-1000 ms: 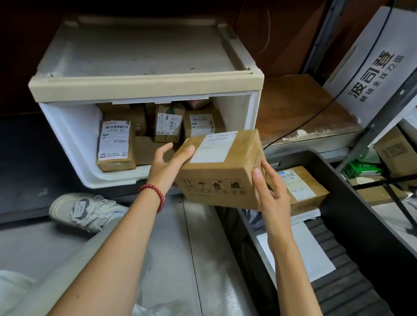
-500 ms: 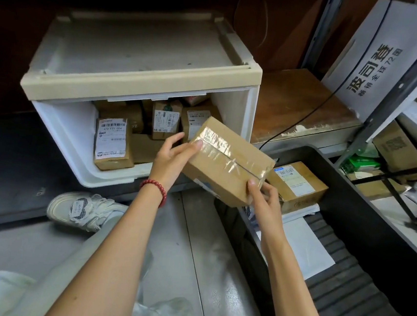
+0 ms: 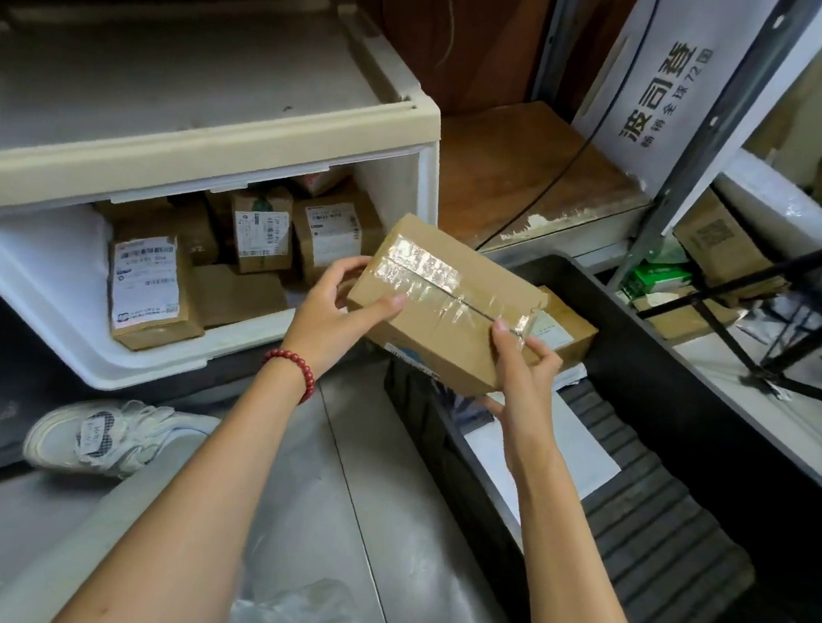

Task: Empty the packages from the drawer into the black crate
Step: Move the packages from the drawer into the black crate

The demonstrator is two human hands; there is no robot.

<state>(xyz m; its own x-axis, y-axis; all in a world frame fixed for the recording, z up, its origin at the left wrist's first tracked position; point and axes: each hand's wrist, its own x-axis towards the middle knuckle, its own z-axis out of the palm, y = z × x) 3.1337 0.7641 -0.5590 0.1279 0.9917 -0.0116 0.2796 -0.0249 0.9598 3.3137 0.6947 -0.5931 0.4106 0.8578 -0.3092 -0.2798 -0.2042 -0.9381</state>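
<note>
Box (image 3: 449,310): taped side up, tilted, in the air over the crate's near edge, btwn drawer & crate.
Left hand (image 3: 328,313): grips box's left end, thumb on top.
Right hand (image 3: 528,378): pinches right corner, fingers curled under.
Drawer (image 3: 50,286): open, labelled pkgs (image 3: 148,286) inside.
Black crate (image 3: 683,387): one parcel (image 3: 565,333) lying in it.

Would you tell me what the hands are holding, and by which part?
Both hands hold one taped cardboard package: the left hand grips its left end, and the right hand grips its near right end, thumb on top.
</note>
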